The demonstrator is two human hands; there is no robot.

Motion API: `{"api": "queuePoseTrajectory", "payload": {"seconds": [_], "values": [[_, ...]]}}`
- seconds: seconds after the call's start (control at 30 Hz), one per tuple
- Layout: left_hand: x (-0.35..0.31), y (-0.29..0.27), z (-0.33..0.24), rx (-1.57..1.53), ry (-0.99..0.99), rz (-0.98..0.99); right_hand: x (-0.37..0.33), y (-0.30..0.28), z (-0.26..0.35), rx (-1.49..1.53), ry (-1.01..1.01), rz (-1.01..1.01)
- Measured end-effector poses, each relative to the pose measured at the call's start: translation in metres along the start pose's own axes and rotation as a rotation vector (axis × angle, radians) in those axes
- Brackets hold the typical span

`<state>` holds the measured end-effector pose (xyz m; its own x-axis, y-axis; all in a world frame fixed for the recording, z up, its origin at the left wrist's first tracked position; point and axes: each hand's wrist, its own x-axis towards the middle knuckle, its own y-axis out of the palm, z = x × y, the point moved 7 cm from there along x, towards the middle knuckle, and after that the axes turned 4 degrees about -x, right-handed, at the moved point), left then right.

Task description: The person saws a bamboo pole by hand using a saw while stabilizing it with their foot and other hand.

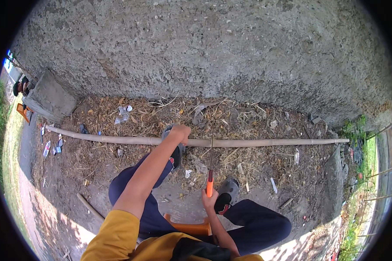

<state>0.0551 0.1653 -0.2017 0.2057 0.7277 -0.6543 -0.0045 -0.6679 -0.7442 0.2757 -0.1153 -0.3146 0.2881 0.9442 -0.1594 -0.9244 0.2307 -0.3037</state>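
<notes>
A long, pale bamboo pole (265, 142) lies across the ground in front of me, running from left to right. My left hand (180, 134) is closed round it near the middle, beside the toe of my left shoe (166, 130). Lower down, my right hand (210, 200) grips the orange handle of a saw (210, 187). Its thin blade is seen edge-on and reaches up to the pole, crossing it to the right of my left hand; the teeth cannot be made out. My right shoe (229, 189) stands beside the right hand.
Beyond the pole rises a rough concrete wall (213, 48), with a concrete block (52, 98) at its left. Dry leaves and litter, including a clear plastic piece (123, 115), cover the soil. An orange stool (191, 227) is beneath me. Another person (19, 87) is at far left.
</notes>
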Motion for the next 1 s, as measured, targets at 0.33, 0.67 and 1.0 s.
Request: {"api": "queuePoseTrajectory", "payload": {"seconds": [0.33,0.67,1.0], "values": [[0.125,0.098,-0.016,0.036,0.017,-0.271,-0.013,0.0,-0.024,-0.061,-0.028,0.0],[0.16,0.122,-0.027,-0.026,0.016,-0.195,-0.014,0.005,-0.027,-0.075,0.015,0.051],[0.177,0.148,-0.011,-0.184,-0.012,-0.271,-0.011,0.003,-0.036,-0.101,0.014,0.024]]}}
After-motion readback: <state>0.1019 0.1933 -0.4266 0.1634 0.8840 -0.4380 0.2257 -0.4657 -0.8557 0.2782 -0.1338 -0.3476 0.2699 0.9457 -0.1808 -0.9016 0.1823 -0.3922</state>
